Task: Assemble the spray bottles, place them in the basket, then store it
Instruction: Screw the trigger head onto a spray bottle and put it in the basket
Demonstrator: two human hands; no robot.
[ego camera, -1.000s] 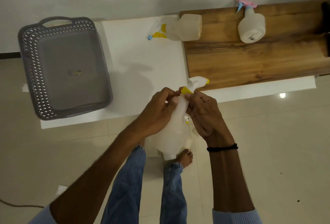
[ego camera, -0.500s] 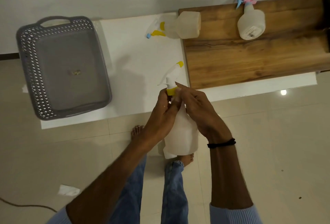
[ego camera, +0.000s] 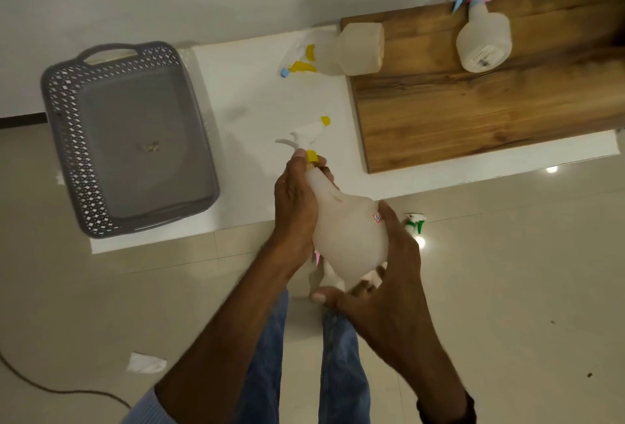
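Left hand point(ego camera: 297, 210) fingers wrapped round neck of spray bottle point(ego camera: 348, 237); right hand point(ego camera: 389, 275) cups its base, fingers curled. Spray bottle held tilted above counter point(ego camera: 250, 99) near edge, nozzle toward far side. Basket point(ego camera: 61, 139) at counter left end.

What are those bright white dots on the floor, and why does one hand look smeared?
Head view: the dots are glare spots, probably lamps mirrored in glossy tiles; head view too: the right hand cupping the spray bottle looks slightly motion-blurred, while the basket looks sharp.
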